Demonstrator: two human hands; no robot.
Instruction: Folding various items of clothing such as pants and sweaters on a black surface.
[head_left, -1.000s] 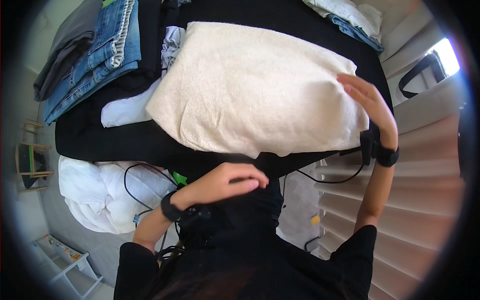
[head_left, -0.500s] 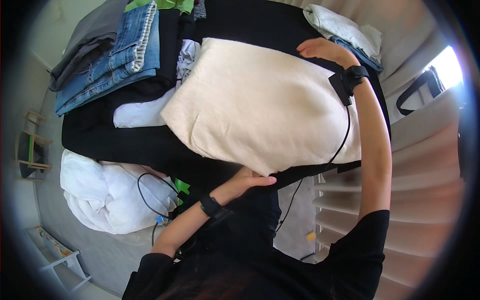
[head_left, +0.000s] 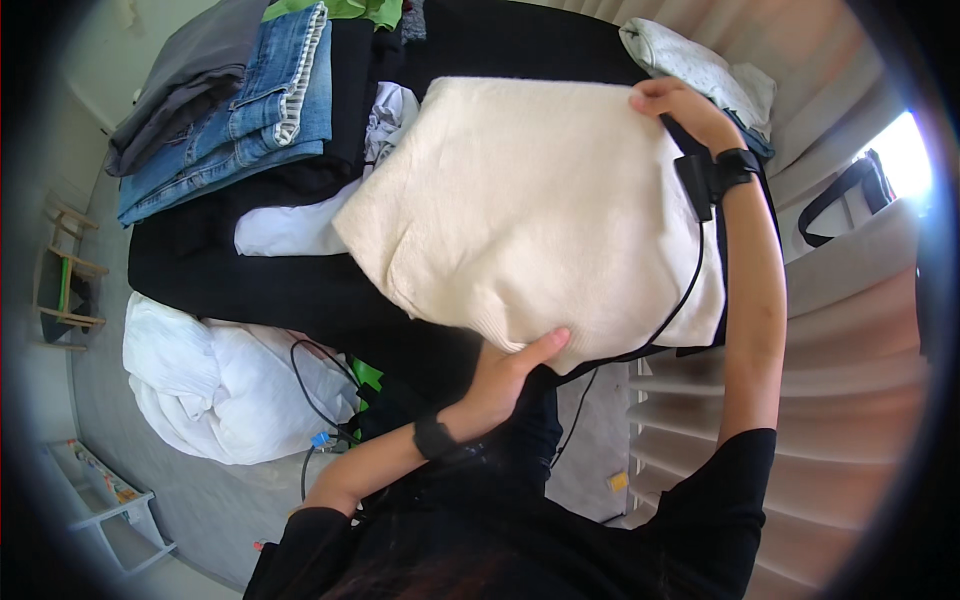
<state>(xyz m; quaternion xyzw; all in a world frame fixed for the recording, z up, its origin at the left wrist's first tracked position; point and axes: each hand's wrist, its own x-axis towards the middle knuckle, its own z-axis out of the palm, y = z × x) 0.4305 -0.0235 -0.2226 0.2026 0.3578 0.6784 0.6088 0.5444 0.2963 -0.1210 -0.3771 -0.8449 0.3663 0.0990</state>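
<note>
A cream knitted garment [head_left: 520, 200], folded into a broad panel, lies over the black-covered table. My left hand [head_left: 505, 378] grips its ribbed near edge, thumb on top and the other fingers hidden beneath the cloth. At the far right corner, my right hand [head_left: 690, 112] pinches the edge between thumb and fingers. That corner looks slightly raised, and the fabric dips in soft folds toward the near edge. Each wrist wears a black strap with a small device; a cable runs from the right one across the garment.
Folded jeans [head_left: 265, 105] and grey trousers [head_left: 190, 80] are stacked at the far left. A white cloth [head_left: 290, 228] pokes out beside the garment. Folded white clothing [head_left: 690, 70] sits far right. White bedding [head_left: 220, 380] lies below the table's left side; curtains [head_left: 800, 400] hang at right.
My right hand has closed on the garment's far right corner. The left hand has shifted right, its thumb now over the ribbed edge. The near edge has bunched and lifted a little.
</note>
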